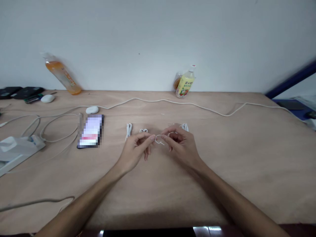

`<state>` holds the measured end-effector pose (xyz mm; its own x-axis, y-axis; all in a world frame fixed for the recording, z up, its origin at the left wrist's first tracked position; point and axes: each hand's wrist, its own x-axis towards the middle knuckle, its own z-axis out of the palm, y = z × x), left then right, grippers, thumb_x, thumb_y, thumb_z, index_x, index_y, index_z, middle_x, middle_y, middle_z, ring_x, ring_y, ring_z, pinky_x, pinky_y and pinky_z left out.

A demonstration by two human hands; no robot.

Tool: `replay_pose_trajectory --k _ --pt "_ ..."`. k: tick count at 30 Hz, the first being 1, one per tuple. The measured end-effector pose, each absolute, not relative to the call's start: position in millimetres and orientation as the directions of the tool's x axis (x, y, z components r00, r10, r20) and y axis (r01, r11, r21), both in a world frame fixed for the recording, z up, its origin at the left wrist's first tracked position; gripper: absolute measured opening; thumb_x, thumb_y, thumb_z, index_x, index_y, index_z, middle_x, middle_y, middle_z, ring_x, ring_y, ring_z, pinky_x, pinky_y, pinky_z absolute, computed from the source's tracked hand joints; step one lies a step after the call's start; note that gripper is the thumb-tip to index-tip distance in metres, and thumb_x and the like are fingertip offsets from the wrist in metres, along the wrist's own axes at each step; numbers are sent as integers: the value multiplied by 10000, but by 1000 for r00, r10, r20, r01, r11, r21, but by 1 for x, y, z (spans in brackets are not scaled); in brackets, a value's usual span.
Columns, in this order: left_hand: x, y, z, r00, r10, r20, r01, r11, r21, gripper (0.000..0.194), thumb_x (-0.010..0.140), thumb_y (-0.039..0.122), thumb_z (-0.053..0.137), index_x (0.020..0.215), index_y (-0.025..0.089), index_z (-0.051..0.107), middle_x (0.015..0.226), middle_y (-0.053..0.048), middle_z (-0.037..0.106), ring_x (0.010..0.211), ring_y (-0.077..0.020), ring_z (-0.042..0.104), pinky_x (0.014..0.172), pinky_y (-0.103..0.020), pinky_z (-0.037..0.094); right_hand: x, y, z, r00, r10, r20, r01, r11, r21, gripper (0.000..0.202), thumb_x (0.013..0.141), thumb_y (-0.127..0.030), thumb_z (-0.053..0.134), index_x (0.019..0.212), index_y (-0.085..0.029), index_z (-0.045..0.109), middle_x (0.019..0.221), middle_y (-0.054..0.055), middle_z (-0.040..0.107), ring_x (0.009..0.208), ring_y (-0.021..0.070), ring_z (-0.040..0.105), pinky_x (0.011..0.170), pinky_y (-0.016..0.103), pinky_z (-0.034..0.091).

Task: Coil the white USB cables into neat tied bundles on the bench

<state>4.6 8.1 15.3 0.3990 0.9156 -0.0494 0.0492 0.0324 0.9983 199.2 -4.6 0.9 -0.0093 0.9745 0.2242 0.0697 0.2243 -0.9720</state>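
Note:
A thin white tie [158,141], bent into a small open loop, hangs between my two hands above the table. My left hand [136,147] pinches one side of it between thumb and forefinger. On the other side, the thumb and forefinger of my right hand [182,143] pinch it too. Just beyond my left hand lie a bundled white cable [128,130] and another white bundle [143,130], partly hidden by the fingers. A further white cable bundle [185,127] shows behind my right hand, its lower part covered.
A phone [91,131] and a white case [92,110] lie to the left, near a power strip [21,158] with loose cables. An orange bottle [63,76] and a yellow bottle [185,83] lean at the wall. One long white cable [192,103] crosses the table's back.

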Motion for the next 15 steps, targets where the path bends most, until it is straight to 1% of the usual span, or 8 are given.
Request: replay_pose_trajectory --k 4,6,8,11,13,15 --pt "6 7 13 439 895 -73 -24 93 995 341 919 492 734 819 167 711 546 34 597 442 -108 559 424 -203 470 198 -5 -1 -20 975 221 54 222 -974 270 887 -483 826 850 -231 734 709 -24 664 496 95 497 453 258 412" --pt "7 7 12 427 901 -77 -44 105 993 339 895 492 771 812 169 712 545 34 608 437 -107 567 423 -202 488 198 -5 -2 -26 979 204 47 205 -978 250 890 -473 818 874 -233 748 709 -23 667 489 95 491 447 257 413" --pt "7 8 11 389 918 -73 -72 110 991 344 867 494 804 811 166 717 567 26 637 440 -107 584 430 -204 509 198 -5 -3 -29 985 172 44 173 -984 237 898 -469 802 921 -235 768 756 -8 700 491 97 501 445 256 421" --pt "6 10 11 321 944 -68 -119 111 987 361 814 497 852 834 156 738 670 -9 720 482 -118 640 446 -214 546 198 -3 -5 -57 990 127 36 129 -991 269 897 -493 780 981 -238 791 883 34 758 575 130 580 460 255 461" --pt "5 11 11 301 951 -67 -138 113 984 373 789 497 872 849 150 752 711 -24 749 504 -128 670 461 -220 568 198 -2 -6 -93 991 97 30 100 -995 304 893 -530 771 963 -235 793 893 42 760 620 147 609 473 253 478" --pt "5 11 12 300 952 -68 -140 114 984 376 787 496 876 856 146 760 684 -22 745 513 -135 684 482 -224 585 198 0 -7 -132 990 53 28 57 -998 351 891 -577 762 900 -227 781 834 29 736 575 132 581 467 251 459"
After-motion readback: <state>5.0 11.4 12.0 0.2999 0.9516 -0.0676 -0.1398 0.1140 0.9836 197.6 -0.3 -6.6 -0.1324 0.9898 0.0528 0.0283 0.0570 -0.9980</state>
